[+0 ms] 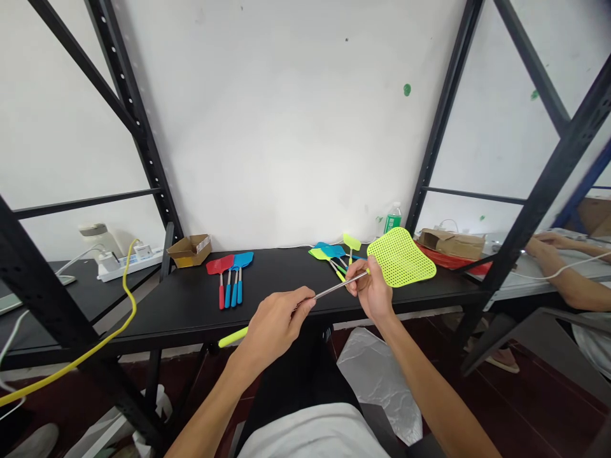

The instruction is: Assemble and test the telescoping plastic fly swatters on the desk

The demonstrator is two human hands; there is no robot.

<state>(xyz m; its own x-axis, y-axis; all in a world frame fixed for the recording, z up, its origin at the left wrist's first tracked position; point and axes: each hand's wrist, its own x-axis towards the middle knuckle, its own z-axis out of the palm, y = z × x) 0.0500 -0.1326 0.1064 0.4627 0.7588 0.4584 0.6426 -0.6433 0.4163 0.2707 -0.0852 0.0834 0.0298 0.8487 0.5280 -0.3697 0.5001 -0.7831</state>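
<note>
A yellow-green fly swatter (401, 257) with a perforated square head and a thin metal rod is held across my front, above the table edge. My left hand (274, 321) is closed round the rod near the handle, whose green end sticks out to the left. My right hand (370, 289) pinches the rod just below the head. On the table at left lie a red fly swatter (220, 266) and several blue ones (242, 261). Behind my right hand lies a pile of blue fly swatters (329, 249) and green ones, partly hidden by that hand.
The black table (176, 305) stands against a white wall between black metal posts. An open cardboard box (189, 250) sits at back left, a green-labelled bottle (393, 218) at back right. A yellow cable (130, 289) and a power strip (138, 262) are at left. Another person's arm (563, 273) shows at right.
</note>
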